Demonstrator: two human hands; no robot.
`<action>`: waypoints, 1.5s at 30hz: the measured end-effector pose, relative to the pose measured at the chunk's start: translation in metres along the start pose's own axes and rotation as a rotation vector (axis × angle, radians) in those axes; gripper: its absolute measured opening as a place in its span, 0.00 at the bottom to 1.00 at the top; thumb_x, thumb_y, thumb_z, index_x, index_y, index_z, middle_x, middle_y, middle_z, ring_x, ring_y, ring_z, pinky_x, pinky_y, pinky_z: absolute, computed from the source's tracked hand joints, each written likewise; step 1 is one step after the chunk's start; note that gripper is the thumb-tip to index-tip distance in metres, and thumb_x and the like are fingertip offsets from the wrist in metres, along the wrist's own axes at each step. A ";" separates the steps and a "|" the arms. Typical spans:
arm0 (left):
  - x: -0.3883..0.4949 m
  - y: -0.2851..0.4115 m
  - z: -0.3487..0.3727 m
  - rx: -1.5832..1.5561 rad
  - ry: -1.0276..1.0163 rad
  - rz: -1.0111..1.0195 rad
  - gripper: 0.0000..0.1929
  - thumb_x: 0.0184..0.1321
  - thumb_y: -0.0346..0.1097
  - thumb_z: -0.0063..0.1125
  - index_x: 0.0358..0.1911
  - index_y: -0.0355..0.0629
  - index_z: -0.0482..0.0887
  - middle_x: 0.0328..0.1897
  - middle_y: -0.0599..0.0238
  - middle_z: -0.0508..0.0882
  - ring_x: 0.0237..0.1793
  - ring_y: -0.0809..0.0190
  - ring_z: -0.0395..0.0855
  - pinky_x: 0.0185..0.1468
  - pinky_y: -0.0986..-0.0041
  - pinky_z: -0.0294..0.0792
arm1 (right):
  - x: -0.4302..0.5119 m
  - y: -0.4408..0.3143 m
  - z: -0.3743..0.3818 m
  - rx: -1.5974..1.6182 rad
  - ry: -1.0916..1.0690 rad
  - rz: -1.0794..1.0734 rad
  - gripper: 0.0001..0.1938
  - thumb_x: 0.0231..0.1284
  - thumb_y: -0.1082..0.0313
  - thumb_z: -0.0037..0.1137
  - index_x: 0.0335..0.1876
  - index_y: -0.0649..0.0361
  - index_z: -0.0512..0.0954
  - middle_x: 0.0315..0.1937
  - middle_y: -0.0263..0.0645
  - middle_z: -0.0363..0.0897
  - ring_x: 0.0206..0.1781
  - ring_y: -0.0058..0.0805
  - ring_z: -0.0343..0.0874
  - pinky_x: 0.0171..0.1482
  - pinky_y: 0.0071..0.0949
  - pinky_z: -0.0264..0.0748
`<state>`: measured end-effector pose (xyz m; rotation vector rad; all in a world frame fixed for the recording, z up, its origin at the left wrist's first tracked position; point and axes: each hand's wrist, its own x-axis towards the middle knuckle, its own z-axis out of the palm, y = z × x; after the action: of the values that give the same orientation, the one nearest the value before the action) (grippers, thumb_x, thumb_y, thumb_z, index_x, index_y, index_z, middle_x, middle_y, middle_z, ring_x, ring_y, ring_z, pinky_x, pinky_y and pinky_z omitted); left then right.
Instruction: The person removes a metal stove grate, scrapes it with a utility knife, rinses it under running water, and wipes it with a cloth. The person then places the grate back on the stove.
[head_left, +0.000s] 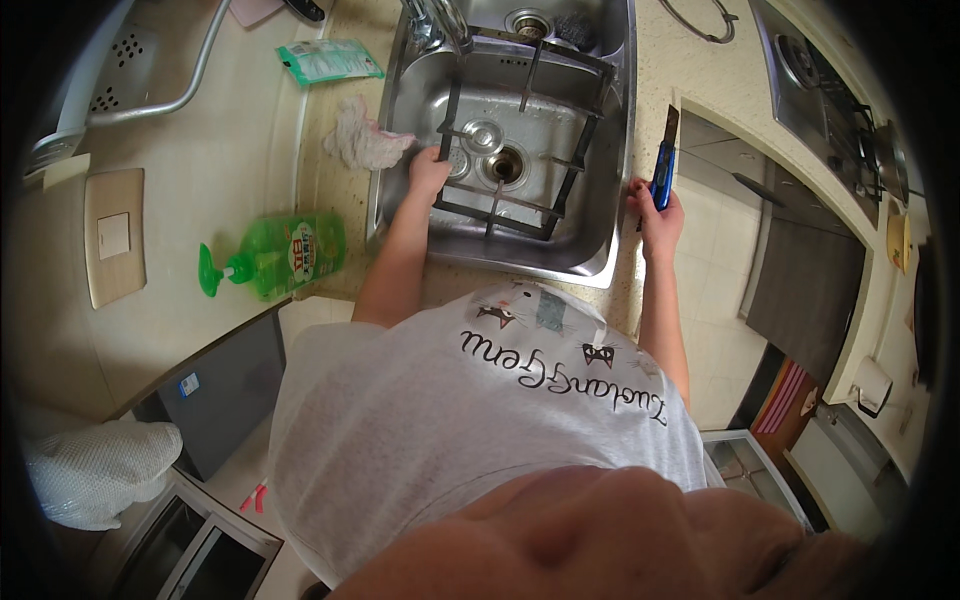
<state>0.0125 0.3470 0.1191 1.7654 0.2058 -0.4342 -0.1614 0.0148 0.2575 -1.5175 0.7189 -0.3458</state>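
My left hand grips the near left side of a black metal pan support, a stove grate with inward prongs. The grate is tilted over the near basin of a stainless steel double sink. Its far end reaches the divider between the basins; whether it rests there I cannot tell. In my right hand, beside the sink's right rim, is a blue utility knife. Its dark blade is extended and points away from me. Below the grate are the drain and a steel strainer.
The tap overhangs the far left corner. A dark scrubber lies in the far basin. Left of the sink are a crumpled rag, a green packet and a green pump bottle. A gas hob stands far right.
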 end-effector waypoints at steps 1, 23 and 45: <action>0.000 -0.001 -0.001 0.018 -0.005 0.033 0.14 0.45 0.21 0.51 0.39 0.35 0.80 0.33 0.65 0.83 0.34 0.68 0.80 0.40 0.77 0.68 | -0.001 0.000 0.000 -0.007 0.001 0.004 0.08 0.58 0.69 0.57 0.39 0.65 0.76 0.32 0.35 0.80 0.30 0.17 0.77 0.34 0.15 0.75; -0.043 0.067 0.024 0.436 0.373 0.526 0.27 0.48 0.30 0.55 0.55 0.35 0.68 0.54 0.42 0.71 0.56 0.41 0.65 0.60 0.58 0.58 | -0.049 -0.011 -0.003 0.041 -0.288 0.078 0.14 0.67 0.58 0.47 0.44 0.64 0.72 0.21 0.31 0.73 0.20 0.15 0.68 0.23 0.13 0.65; -0.030 0.108 0.040 0.300 0.532 0.672 0.15 0.55 0.33 0.55 0.45 0.35 0.76 0.48 0.50 0.75 0.51 0.47 0.72 0.55 0.62 0.64 | 0.015 -0.071 0.042 -0.131 -0.377 -0.105 0.14 0.64 0.64 0.52 0.50 0.64 0.73 0.30 0.32 0.78 0.23 0.13 0.71 0.26 0.13 0.69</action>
<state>0.0173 0.2857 0.2207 2.0848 -0.0946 0.5201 -0.1082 0.0338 0.3193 -1.6881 0.3701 -0.0849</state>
